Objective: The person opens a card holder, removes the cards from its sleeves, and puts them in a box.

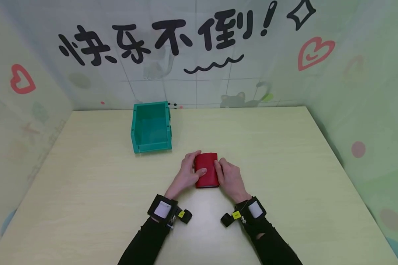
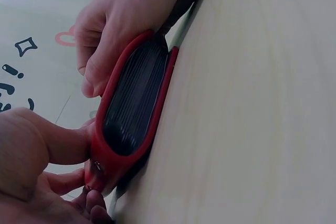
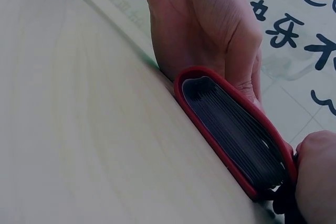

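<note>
Between both hands (image 1: 207, 175), red wallet (image 1: 206, 170); wrist cams show dark pleats (image 2: 134, 100).

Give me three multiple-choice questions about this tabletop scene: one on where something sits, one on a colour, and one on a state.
1. Where does the bin stand, seen from the head camera?
A. Beyond the hands, to their left
B. Right of the hands
C. On the case

2. What colour is the case's cover?
A. Blue
B. Red
C. Yellow

3. How is the case held?
A. Lifted by one hand
B. Untouched
C. Lying on the table, a hand at each side

Answers:
1. A: the green bin is farther up the table, left of both hands.
2. B: the case is red with a dark ribbed inside.
3. C: the left hand and right hand flank it on the table.
</note>
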{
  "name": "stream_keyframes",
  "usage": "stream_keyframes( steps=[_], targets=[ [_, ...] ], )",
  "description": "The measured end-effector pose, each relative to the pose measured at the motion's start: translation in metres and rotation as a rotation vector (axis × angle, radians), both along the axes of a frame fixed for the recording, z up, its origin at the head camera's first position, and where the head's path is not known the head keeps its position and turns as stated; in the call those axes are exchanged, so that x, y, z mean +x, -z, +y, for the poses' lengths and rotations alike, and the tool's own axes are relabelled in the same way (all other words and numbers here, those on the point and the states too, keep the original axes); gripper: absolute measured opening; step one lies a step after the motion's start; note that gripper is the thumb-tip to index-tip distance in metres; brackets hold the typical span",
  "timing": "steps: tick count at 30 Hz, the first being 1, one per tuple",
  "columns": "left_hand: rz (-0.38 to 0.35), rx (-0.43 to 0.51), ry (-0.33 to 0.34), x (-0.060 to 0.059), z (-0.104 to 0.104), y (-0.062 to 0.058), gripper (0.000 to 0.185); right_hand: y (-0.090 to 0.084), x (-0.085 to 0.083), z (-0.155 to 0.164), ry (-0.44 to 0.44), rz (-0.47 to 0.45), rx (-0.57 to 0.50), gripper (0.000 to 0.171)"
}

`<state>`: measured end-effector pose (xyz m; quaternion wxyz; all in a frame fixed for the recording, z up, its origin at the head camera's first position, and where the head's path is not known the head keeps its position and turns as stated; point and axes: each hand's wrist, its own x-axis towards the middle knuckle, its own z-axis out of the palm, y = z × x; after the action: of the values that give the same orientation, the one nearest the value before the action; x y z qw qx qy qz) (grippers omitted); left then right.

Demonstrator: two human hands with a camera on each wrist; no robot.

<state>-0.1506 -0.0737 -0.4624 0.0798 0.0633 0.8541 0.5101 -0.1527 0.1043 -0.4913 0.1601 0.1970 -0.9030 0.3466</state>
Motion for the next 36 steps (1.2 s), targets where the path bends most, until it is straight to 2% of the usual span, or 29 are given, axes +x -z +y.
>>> stream_keyframes(
  steps=[5, 9, 13, 17, 21, 25, 27, 32, 36],
  targets=[
    [0.021, 0.021, 0.018, -0.001, 0.001, -0.001, 0.067, 0.000, 0.000, 0.001, 0.002, -0.023, -0.022, 0.020],
    [0.045, -0.002, 0.088, -0.003, 0.002, -0.001, 0.058, -0.004, 0.002, 0.005, 0.032, -0.056, -0.045, 0.024],
    [0.019, -0.064, 0.141, -0.001, 0.000, -0.004, 0.044, -0.008, 0.005, 0.006, 0.054, -0.060, -0.009, 0.033],
    [-0.011, -0.092, 0.142, 0.001, -0.001, -0.006, 0.043, -0.010, 0.005, 0.005, 0.024, -0.036, 0.022, 0.033],
    [-0.027, -0.089, 0.118, 0.002, -0.001, -0.009, 0.044, -0.010, 0.004, 0.005, -0.031, 0.041, 0.057, 0.021],
    [-0.020, -0.093, 0.107, 0.004, 0.000, -0.011, 0.043, -0.009, 0.004, 0.004, -0.053, 0.094, 0.080, 0.021],
    [-0.023, -0.105, 0.108, 0.005, 0.000, -0.011, 0.044, -0.008, 0.005, 0.004, -0.030, 0.072, 0.025, 0.024],
    [-0.044, -0.125, 0.106, 0.009, -0.002, -0.010, 0.044, -0.006, 0.009, 0.007, 0.026, -0.052, -0.123, 0.028],
    [-0.048, -0.111, 0.124, 0.013, -0.003, -0.010, 0.045, -0.005, 0.014, 0.011, 0.072, -0.092, -0.107, 0.029]
  ],
)
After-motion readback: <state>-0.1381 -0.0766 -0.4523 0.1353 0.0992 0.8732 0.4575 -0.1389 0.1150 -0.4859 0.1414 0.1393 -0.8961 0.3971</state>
